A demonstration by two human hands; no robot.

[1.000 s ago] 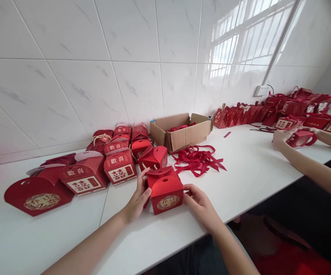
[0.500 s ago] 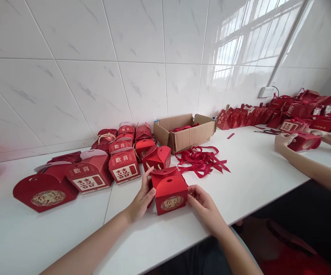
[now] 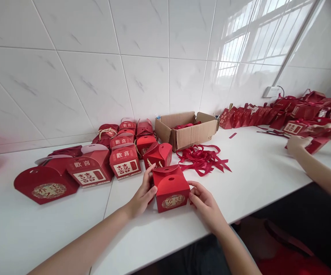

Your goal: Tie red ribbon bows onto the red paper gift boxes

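One red box (image 3: 172, 191), top flaps (image 3: 165, 185) seemingly folded but nothing visibly tied on, is held between left hand (image 3: 142, 196) and right hand (image 3: 206, 202), with loose ribbons (image 3: 204, 159) lying beyond.

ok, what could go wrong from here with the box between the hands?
1. The red box looks like thin card; pressure from the left hand and right hand at its sides might crease it.
2. The rope-handled box sits close behind, so a backward push could knock it.
3. The loose ribbons lie in a tangled heap; pulling one might drag others along.
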